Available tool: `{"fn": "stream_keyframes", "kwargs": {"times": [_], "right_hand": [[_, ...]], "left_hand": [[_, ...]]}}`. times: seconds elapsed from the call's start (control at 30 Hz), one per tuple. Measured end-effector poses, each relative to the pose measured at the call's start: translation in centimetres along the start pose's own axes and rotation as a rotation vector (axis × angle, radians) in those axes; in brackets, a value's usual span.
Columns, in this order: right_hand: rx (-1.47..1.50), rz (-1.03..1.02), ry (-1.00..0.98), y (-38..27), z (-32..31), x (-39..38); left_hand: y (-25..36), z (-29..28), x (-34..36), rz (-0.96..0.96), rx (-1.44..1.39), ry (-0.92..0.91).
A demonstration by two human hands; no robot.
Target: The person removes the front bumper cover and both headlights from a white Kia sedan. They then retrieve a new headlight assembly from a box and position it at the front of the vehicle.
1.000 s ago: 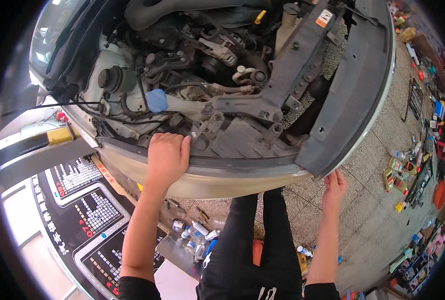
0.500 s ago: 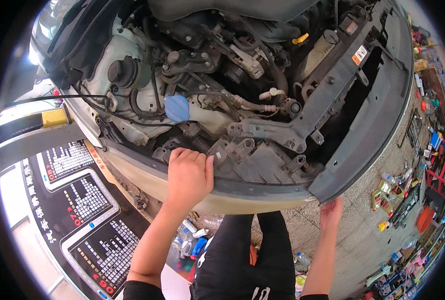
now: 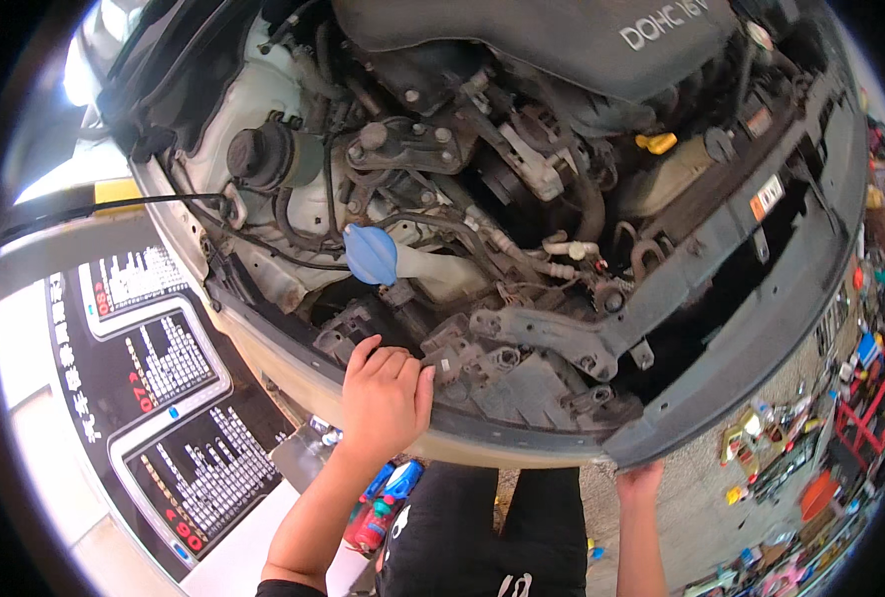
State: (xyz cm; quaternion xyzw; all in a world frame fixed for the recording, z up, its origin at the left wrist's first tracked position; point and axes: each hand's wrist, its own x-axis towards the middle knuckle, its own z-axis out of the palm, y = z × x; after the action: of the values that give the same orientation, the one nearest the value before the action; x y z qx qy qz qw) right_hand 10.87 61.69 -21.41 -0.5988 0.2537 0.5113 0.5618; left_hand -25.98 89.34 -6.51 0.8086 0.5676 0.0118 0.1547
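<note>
left hand (image 3: 385,398): flat, holding nothing, braced on cream car front edge (image 3: 293,383) for support
right hand (image 3: 641,481): grip curled under grey plastic front panel (image 3: 761,298), steadying it

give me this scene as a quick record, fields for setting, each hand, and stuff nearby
setting: open engine bay of a car, seen from above, front trim off
left hand: left hand lies flat on the front edge of the bay, beside a bare metal bracket; holds nothing
right hand: right hand grips the lower edge of the grey front panel
nearby in bay: blue round cap on a pale reservoir; yellow cap further back
below: bottles on the floor; tools scattered at the right
</note>
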Motion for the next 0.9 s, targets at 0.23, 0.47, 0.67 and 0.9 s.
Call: {"fn": "stream_keyframes", "kwargs": {"times": [0.23, 0.47, 0.67, 0.9], "right_hand": [[-0.090, 0.312, -0.082, -3.7, -0.9, 0.7], [-0.210, 0.519, -0.256, -6.4, -0.2, 2.9], [-0.355, 0.529, -0.293, -6.9, 1.3, 2.8], [-0.358, 0.534, -0.408, -7.4, 1.6, 2.7]], "left_hand": [[0.3, -0.1, 0.4, -0.079, 0.024, -0.054], [0.3, 0.3, 0.1, -0.133, 0.008, -0.007], [0.0, 0.2, 0.3, -0.166, -0.027, -0.036], [-0.6, -0.2, 0.5, -0.172, -0.130, -0.105]]}}
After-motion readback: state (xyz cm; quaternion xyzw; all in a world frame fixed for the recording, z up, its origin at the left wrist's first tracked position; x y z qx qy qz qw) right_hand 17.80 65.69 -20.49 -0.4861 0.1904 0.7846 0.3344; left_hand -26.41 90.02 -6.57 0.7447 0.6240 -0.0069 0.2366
